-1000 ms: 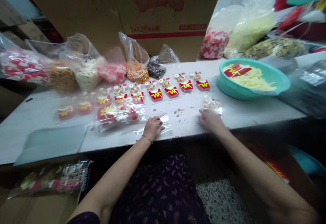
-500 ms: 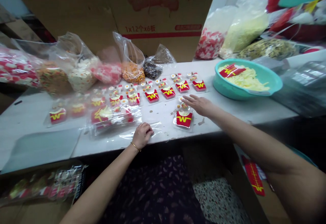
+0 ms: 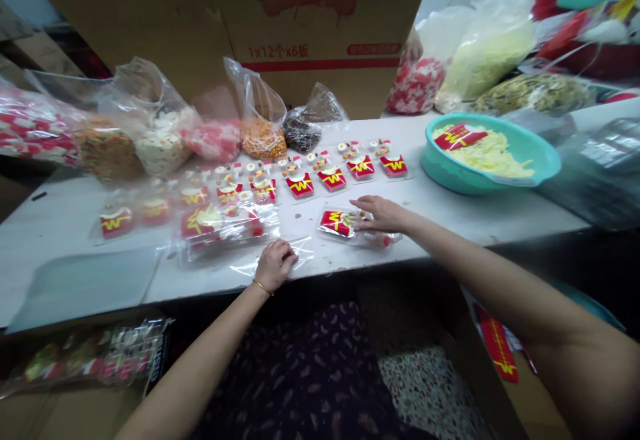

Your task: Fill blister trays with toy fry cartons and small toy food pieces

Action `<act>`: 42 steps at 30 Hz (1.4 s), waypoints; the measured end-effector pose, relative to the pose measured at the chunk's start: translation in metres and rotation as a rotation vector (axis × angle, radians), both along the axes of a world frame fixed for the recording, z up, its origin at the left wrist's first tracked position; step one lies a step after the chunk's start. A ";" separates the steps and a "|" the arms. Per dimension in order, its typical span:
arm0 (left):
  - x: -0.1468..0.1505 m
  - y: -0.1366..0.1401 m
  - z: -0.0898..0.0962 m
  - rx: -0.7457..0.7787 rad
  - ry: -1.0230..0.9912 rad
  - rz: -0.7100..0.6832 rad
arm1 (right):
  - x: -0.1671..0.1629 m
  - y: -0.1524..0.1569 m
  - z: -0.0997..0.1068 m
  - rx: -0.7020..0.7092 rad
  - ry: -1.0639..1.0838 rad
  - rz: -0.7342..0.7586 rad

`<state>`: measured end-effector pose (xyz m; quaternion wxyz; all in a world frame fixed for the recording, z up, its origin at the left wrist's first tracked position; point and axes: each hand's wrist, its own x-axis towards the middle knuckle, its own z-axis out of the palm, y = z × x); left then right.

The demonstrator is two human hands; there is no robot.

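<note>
Fingers (image 3: 364, 201) of the right hand (image 3: 387, 215), spread, lie over the right part of a flat clear-plastic packet with a red-and-yellow piece (image 3: 334, 222), front-left of the oval turquoise plastic basin (image 3: 443, 168). Farther left of the basin, the left hand (image 3: 273, 264) curls; whether it pinches anything, I cannot tell.

A printed carton (image 3: 225, 20) stands behind; speckled flooring (image 3: 433, 387), perhaps terrazzo, shows below.
</note>
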<state>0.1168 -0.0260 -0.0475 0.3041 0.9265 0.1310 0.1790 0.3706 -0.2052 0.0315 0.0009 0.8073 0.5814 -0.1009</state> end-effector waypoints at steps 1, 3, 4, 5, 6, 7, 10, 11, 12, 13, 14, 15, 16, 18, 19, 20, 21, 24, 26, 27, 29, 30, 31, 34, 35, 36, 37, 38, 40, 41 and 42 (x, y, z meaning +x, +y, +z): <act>0.000 0.000 0.000 0.002 0.001 0.003 | -0.006 0.003 -0.001 0.048 0.011 -0.023; 0.001 0.000 0.000 0.004 0.003 0.009 | -0.018 0.013 -0.006 0.094 0.017 -0.071; 0.001 0.000 0.000 0.002 0.006 0.010 | -0.022 0.019 -0.008 0.096 0.017 -0.098; 0.001 0.000 0.000 -0.001 0.007 0.009 | -0.026 0.025 -0.012 0.090 0.018 -0.124; 0.001 0.000 0.000 -0.004 0.008 0.008 | -0.028 0.029 -0.015 0.087 0.019 -0.149; 0.001 0.000 0.000 -0.006 0.008 0.009 | -0.029 0.033 -0.019 0.090 0.021 -0.168; 0.001 0.000 0.000 -0.009 0.012 0.014 | -0.028 0.038 -0.028 0.121 0.029 -0.166; 0.001 0.000 0.000 -0.008 0.013 0.015 | -0.028 0.038 -0.030 0.136 0.021 -0.154; 0.001 0.000 0.000 -0.006 0.013 0.015 | -0.027 0.037 -0.032 0.148 0.009 -0.140; 0.001 0.000 -0.001 -0.005 0.009 0.016 | -0.026 0.036 -0.033 0.154 -0.001 -0.125; 0.001 0.000 -0.001 -0.005 0.004 0.015 | -0.025 0.035 -0.033 0.158 -0.004 -0.112; 0.001 0.000 -0.001 -0.006 -0.001 0.015 | -0.024 0.034 -0.033 0.160 -0.001 -0.098; 0.001 0.000 -0.001 -0.008 -0.006 0.013 | -0.022 0.033 -0.033 0.156 0.009 -0.084; 0.001 0.001 0.000 -0.011 -0.009 0.006 | -0.020 0.031 -0.032 0.135 0.043 -0.066; 0.001 0.001 0.000 -0.010 -0.009 0.003 | -0.019 0.029 -0.031 0.117 0.055 -0.067; 0.002 0.000 0.000 -0.009 -0.007 0.003 | -0.019 0.028 -0.031 0.095 0.060 -0.068; 0.002 0.000 0.001 -0.006 -0.006 0.004 | -0.020 0.027 -0.031 0.073 0.059 -0.069; 0.002 0.000 0.001 -0.005 -0.006 0.013 | -0.027 0.025 -0.033 0.021 0.028 -0.052; 0.002 0.000 0.001 -0.009 -0.009 0.015 | -0.032 0.024 -0.035 0.000 0.009 -0.044; 0.002 -0.001 0.001 -0.010 -0.010 0.015 | -0.034 0.024 -0.036 -0.010 0.004 -0.046; 0.002 0.000 0.001 -0.010 -0.006 0.014 | -0.036 0.025 -0.037 -0.026 0.001 -0.051; 0.002 0.000 0.001 -0.010 -0.003 0.014 | -0.036 0.026 -0.037 -0.032 0.001 -0.052; 0.002 0.000 0.001 -0.011 -0.001 0.015 | -0.036 0.027 -0.036 -0.036 0.001 -0.050; 0.003 0.000 0.001 -0.026 -0.005 0.026 | -0.032 0.027 -0.034 -0.038 0.031 -0.014; 0.003 0.001 0.001 -0.033 -0.010 0.030 | -0.030 0.026 -0.032 -0.027 0.057 -0.005; 0.003 0.001 0.001 -0.037 -0.014 0.034 | -0.028 0.025 -0.031 -0.006 0.091 -0.003; 0.002 0.001 0.001 -0.040 -0.017 0.035 | -0.025 0.022 -0.029 0.024 0.129 -0.012; 0.002 0.001 0.000 -0.042 -0.020 0.036 | -0.022 0.018 -0.026 0.063 0.164 -0.030; 0.001 0.002 0.000 -0.043 -0.025 0.037 | -0.016 0.009 -0.019 0.150 0.215 -0.088; 0.001 0.002 0.000 -0.047 -0.028 0.037 | -0.013 0.004 -0.015 0.184 0.228 -0.119; 0.001 0.002 0.000 -0.053 -0.034 0.040 | -0.011 -0.001 -0.011 0.202 0.235 -0.151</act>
